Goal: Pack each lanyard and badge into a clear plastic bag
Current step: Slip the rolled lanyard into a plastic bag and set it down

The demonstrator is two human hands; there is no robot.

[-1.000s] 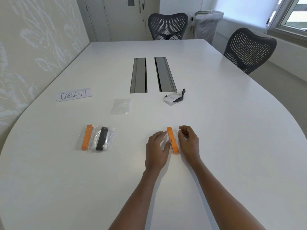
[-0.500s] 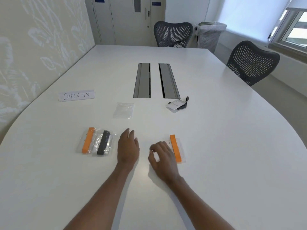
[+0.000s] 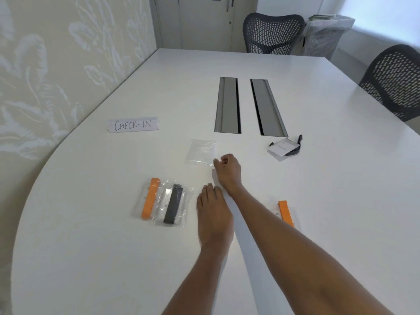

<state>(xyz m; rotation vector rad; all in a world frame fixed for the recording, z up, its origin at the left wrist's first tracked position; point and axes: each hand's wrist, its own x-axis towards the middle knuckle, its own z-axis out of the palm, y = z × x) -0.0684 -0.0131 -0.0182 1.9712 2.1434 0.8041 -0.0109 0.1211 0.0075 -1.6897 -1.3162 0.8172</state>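
Observation:
An empty clear plastic bag [image 3: 201,152] lies flat at mid-table. My right hand [image 3: 227,170] reaches across to its near right corner, fingers curled and touching the bag's edge; a grip is not clear. Flat on the table just behind is my left hand [image 3: 213,214], holding nothing. An orange lanyard with a clear badge [image 3: 286,212] lies to the right, partly hidden by my right forearm. A black lanyard with a white badge [image 3: 285,147] lies loose farther back right. At the left, two bags lie side by side: one holds an orange lanyard [image 3: 150,198], the other a dark grey one [image 3: 173,206].
A paper sign reading CHECK-IN [image 3: 133,125] lies at the back left of the white table [image 3: 91,258]. Two grey cable slots [image 3: 227,105] run down the table's middle. Mesh chairs stand at the far end [image 3: 272,32] and the right side [image 3: 395,80]. A wall runs along the left.
Both hands left the right orange lanyard. My right hand crossed left and forward to the empty bag; my left hand moved left and lies flat. The view shifted left.

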